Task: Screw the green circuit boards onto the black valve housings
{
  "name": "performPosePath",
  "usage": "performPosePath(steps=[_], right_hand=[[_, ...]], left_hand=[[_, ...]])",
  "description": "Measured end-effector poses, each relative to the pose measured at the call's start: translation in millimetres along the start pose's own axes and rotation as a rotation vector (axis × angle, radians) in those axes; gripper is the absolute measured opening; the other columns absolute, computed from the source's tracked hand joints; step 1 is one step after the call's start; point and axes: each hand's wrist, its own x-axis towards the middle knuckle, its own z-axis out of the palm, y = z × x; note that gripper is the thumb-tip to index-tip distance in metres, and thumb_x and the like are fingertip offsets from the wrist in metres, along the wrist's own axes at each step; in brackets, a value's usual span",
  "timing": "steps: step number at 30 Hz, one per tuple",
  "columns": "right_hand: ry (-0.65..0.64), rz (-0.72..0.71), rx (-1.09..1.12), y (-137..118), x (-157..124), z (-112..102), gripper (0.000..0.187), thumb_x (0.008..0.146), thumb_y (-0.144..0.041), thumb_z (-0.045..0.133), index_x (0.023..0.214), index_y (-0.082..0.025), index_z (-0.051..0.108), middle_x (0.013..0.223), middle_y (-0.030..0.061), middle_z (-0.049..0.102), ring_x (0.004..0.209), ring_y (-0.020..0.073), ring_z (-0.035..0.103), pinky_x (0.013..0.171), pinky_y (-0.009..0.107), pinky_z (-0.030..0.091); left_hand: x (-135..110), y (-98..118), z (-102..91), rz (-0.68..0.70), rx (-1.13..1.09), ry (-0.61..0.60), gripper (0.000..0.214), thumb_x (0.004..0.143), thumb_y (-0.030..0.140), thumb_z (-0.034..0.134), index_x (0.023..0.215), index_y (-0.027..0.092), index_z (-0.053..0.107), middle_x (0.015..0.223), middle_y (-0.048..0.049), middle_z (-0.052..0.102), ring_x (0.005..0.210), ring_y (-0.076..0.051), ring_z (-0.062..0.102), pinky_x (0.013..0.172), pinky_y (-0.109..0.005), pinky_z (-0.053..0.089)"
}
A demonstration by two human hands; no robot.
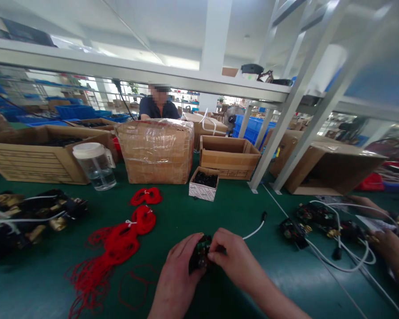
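Left hand (pixel 177 275) curls around a small black assembly with a green circuit board (pixel 202 253), grasping it between thumb and fingers. Right hand (pixel 231 252) brings thumb and forefinger together at the assembly's right edge; the parts there are too small and shadowed to tell what they pinch. The assembly sits between the hands, over the smooth, faintly glossy green tabletop (pixel 234 208). Its green board shows from above, and the visible part runs longest from far to near, the far end leaning slightly right. A thin white cable with a black plug (pixel 255 231) emerges beyond the right hand, curving away and to the right.

To the left lie soft, looped bundles of thin red cord (pixel 123 246), some bound with white ties. Farther off stands a small white cardboard box (pixel 202 192) filled with black pieces, near a squarish brown carton wrapped in shiny, wrinkled clear film (pixel 158 153).
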Motion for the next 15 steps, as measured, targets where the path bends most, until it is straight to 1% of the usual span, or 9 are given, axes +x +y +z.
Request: performPosePath(steps=[2, 6, 8, 11, 13, 15], right_hand=[[0.083, 0.064, 0.056, 6.5, -5.1, 12.0, 0.021, 0.074, -0.001, 0.061, 0.068, -0.02, 0.057, 0.076, -0.0029, 0.059, 0.074, 0.0149, 0.057, 0.066, 0.024, 0.039], [0.318, 0.19, 0.217, 20.6, -18.3, 48.7, 0.008, 0.083, -0.018, 0.059, 0.075, -0.021, 0.056, 0.076, 0.0003, 0.062, 0.073, 0.0197, 0.059, 0.067, 0.029, 0.044], [0.409, 0.225, 0.312, 22.7, -20.7, 61.8, 0.009, 0.085, -0.026, 0.057, 0.077, -0.021, 0.057, 0.077, 0.0019, 0.063, 0.073, 0.0213, 0.06, 0.069, 0.031, 0.047], [0.445, 0.249, 0.435, 19.8, -17.3, 66.8, 0.01, 0.081, -0.031, 0.059, 0.076, -0.022, 0.058, 0.073, 0.0016, 0.063, 0.07, 0.0217, 0.061, 0.067, 0.032, 0.048], [0.439, 0.261, 0.464, 17.7, -13.4, 63.8, 0.008, 0.077, -0.029, 0.061, 0.076, -0.022, 0.058, 0.07, -0.0005, 0.06, 0.068, 0.0205, 0.059, 0.064, 0.03, 0.048], [0.397, 0.264, 0.464, 18.4, -11.2, 59.5, 0.008, 0.075, -0.027, 0.063, 0.08, -0.022, 0.058, 0.069, -0.002, 0.057, 0.067, 0.0195, 0.058, 0.063, 0.029, 0.048]], left_hand=[[0.0, 0.8, -0.2, 0.003, -0.001, 0.001, 0.065, 0.072, 0.011, 0.061, 0.133, 0.029, 0.061, 0.141, -0.0007, 0.063, 0.134, -0.024, 0.054, 0.118, -0.043, 0.039], [-0.3, -0.1, -0.1, 0.017, -0.007, 0.017, 0.06, 0.073, 0.013, 0.061, 0.131, 0.029, 0.063, 0.14, -0.0017, 0.063, 0.132, -0.024, 0.055, 0.117, -0.043, 0.039], [-0.1, -0.1, -0.9, 0.027, -0.005, 0.021, 0.059, 0.073, 0.014, 0.061, 0.13, 0.029, 0.063, 0.139, -0.0019, 0.064, 0.131, -0.024, 0.056, 0.117, -0.043, 0.04], [2.0, 1.3, -2.8, 0.041, 0.008, 0.024, 0.059, 0.072, 0.015, 0.06, 0.129, 0.028, 0.063, 0.138, -0.0025, 0.064, 0.131, -0.024, 0.057, 0.116, -0.042, 0.041], [4.0, 1.6, -3.1, 0.048, 0.022, 0.023, 0.058, 0.073, 0.016, 0.06, 0.13, 0.026, 0.062, 0.139, -0.0034, 0.064, 0.131, -0.025, 0.057, 0.116, -0.042, 0.041], [5.8, -0.6, -1.9, 0.049, 0.032, 0.021, 0.058, 0.073, 0.018, 0.059, 0.131, 0.025, 0.062, 0.139, -0.0044, 0.063, 0.132, -0.025, 0.057, 0.117, -0.042, 0.041]])
